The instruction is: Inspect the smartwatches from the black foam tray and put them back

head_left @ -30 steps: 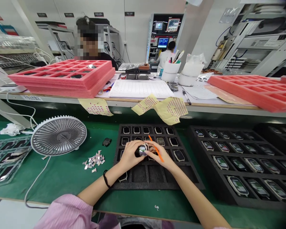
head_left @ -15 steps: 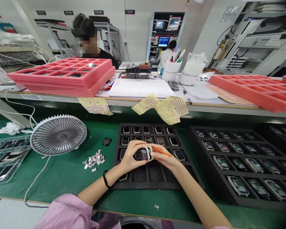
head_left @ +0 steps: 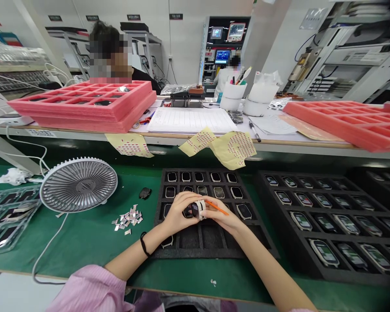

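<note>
My left hand grips a watch case with a dark screen and a light frame, above the black foam tray. My right hand touches the right side of that watch case with its fingertips and also holds an orange stick, which points out to the right. The watch case is tilted, its screen turned to the left. More watch cases, such as this one, sit in the tray's upper compartments around my hands. Several front compartments hold nothing.
A round fan and a pile of small metallic pieces are on the left, near a dark watch part. A second black tray of watches stands right. Pink foam trays lie on the shelf. A person is beyond it.
The watch case has turned in my fingers, so its screen shows narrower and faces more to the left. The orange stick has shifted slightly left with my right hand.
</note>
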### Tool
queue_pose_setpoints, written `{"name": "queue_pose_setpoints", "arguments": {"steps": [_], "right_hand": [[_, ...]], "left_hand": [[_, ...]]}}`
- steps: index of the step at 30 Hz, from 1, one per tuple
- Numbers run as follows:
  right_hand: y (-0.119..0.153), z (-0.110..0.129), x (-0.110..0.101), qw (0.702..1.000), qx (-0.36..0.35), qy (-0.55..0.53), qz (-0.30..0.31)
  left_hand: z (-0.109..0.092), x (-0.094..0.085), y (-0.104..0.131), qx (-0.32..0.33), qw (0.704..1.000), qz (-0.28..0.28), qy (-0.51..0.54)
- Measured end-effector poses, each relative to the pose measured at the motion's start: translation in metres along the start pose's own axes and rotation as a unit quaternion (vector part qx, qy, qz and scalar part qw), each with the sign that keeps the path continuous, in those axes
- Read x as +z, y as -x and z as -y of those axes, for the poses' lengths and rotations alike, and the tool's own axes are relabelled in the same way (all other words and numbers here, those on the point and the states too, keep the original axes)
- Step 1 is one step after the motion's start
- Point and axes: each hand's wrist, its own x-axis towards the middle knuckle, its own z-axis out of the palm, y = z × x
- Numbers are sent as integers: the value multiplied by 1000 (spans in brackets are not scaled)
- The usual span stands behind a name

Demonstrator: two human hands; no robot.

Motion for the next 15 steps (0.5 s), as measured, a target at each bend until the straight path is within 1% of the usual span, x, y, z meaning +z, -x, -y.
{"name": "queue_pose_setpoints", "arguments": {"steps": [7, 10, 11, 13, 15], "right_hand": [[-2, -6, 3, 1000, -18, 11, -21], [-2, -7, 4, 997, -35, 61, -32], [-2, -6, 5, 993, -52, 88, -52], [0, -5, 4, 980, -107, 126, -112], [3, -3, 3, 963, -173, 127, -162]], "left_hand": [[0, 0, 0, 21, 1000, 4, 23], [0, -1, 0, 11, 999, 0, 36], [0, -1, 0, 1, 999, -3, 39], [1, -2, 1, -23, 999, -10, 47], [2, -2, 2, -43, 997, -8, 62]]}}
